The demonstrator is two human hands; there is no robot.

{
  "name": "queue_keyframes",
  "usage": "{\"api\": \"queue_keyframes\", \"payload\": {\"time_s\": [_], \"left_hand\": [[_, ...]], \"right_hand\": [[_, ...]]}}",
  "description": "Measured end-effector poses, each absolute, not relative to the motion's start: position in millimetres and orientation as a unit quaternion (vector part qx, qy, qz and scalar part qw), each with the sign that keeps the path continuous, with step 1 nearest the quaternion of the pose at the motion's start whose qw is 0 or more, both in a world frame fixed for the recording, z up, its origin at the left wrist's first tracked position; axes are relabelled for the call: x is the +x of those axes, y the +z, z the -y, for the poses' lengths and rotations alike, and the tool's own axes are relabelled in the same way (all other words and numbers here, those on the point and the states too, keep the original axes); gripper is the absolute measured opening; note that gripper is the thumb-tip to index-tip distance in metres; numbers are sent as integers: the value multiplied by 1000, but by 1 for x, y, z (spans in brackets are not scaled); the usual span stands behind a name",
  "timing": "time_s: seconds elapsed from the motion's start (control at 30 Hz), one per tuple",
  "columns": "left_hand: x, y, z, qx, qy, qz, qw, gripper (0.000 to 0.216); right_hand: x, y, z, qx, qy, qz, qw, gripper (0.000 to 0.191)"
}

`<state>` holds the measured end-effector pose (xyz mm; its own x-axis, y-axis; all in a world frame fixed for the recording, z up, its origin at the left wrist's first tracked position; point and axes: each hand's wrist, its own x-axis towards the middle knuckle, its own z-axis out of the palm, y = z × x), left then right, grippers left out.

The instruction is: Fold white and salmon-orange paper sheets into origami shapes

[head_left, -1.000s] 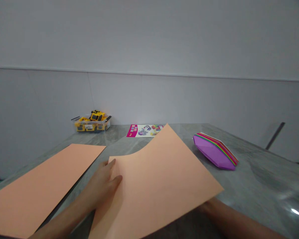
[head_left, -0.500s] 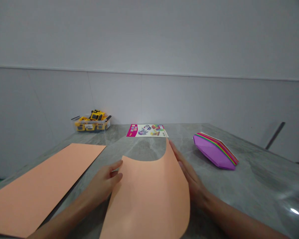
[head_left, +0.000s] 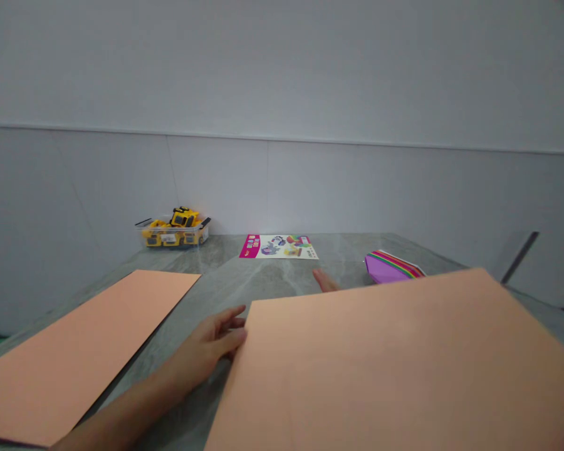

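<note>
A large sheet of peach-coloured paper [head_left: 380, 369] spreads across the front right, raised off the table at its far side. My left hand [head_left: 211, 343] is at its left edge near the far corner, the thumb lapping over the edge and a finger behind it; the index finger points free beside the corner. Of my right hand [head_left: 326, 281] only fingertips show past the sheet's far edge; the remainder is hidden behind the paper. A second peach sheet [head_left: 84, 351] lies flat on the table to the left of my left forearm.
On the grey marbled table [head_left: 263, 279], a printed colourful sheet [head_left: 279, 247] lies at the back. A clear plastic box [head_left: 173, 235] of yellow toy vehicles stands back left. A purple folded item with rainbow layers [head_left: 390, 268] lies at right, partly covered by the paper.
The held sheet was curved over to the left by my right hand; it has now opened out to the right, covering most of that hand and part of the purple item.
</note>
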<state>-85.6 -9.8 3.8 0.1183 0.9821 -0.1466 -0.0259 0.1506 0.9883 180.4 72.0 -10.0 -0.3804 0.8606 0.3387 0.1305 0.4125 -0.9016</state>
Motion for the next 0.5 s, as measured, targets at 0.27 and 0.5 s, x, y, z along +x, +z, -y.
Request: {"api": "queue_keyframes", "payload": {"time_s": [0.27, 0.5], "left_hand": [[-75, 34, 33, 472, 320, -387, 725, 33], [-84, 19, 17, 445, 396, -395, 699, 36]], "right_hand": [[177, -1, -25, -382, 317, 752, 434, 51], [172, 0, -38, -384, 513, 640, 424, 45]]}}
